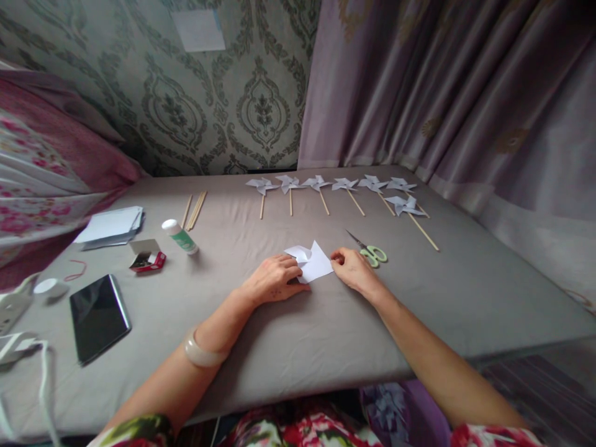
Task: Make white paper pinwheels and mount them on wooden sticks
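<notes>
A white paper pinwheel, partly folded, lies on the cloth-covered table between my hands. My left hand is closed over its left side, curled fingers holding the folded blades down; the fingers hide part of the paper. At the right corner, my right hand pinches the paper's tip between thumb and fingers. Green-handled scissors rest just beyond my right hand, blades pointing away to the left.
Several finished pinwheels on sticks line the back. To the left are loose wooden sticks, a glue stick, a paper stack, a small open red box, a phone, a white cap and a power strip.
</notes>
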Demonstrator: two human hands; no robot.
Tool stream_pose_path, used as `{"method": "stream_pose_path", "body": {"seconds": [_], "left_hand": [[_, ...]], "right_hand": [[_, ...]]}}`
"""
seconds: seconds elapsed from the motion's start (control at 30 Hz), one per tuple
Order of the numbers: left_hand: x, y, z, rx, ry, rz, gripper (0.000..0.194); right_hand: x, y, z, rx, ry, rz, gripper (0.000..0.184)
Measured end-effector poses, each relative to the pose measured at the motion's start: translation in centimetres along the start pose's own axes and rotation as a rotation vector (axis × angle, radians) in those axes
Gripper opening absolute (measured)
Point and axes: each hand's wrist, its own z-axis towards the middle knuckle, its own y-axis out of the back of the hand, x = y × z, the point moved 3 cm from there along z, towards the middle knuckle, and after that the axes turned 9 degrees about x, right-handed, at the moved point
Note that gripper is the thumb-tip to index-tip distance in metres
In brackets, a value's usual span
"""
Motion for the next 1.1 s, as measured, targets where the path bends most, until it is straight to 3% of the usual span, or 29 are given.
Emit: {"method": "stream_pose_path", "body": {"seconds": [0.2, 0.33, 0.43, 0.6, 0.8, 1.1], "left_hand": [[0.1, 0.4, -0.1, -0.004, 0.019, -0.074, 0.034], [1.2, 0.8, -0.4, -0.124, 0.127, -0.159, 0.034], [2.1, 0.7, -0.8, -0.209, 0.215, -0.190, 0.034], [2.5, 0.4, -0.9, -0.248, 0.274, -0.238, 0.030], [2.6, 0.4, -0.8, -0.264, 0.314, -0.333, 0.022], [2.8, 0.2, -0.8, -0.264, 0.337, -0.446, 0.019]], "right_hand": [[0.5, 0.1, -0.8, -0.059, 0.057, -0.033, 0.023], [1.5, -0.1, -2.2, -0.114, 0.201, 0.010, 0.020], [2.5, -0.8, -3.5, -0.088, 0.302, 0.032, 0.018], [3.7, -2.0, -4.9, -0.016, 0.348, 0.005, 0.013], [3.9, -2.0, -4.9, 0.036, 0.390, -0.036, 0.021], [4.1, -1.8, -4.5, 0.072, 0.422, -0.051, 0.017]]}}
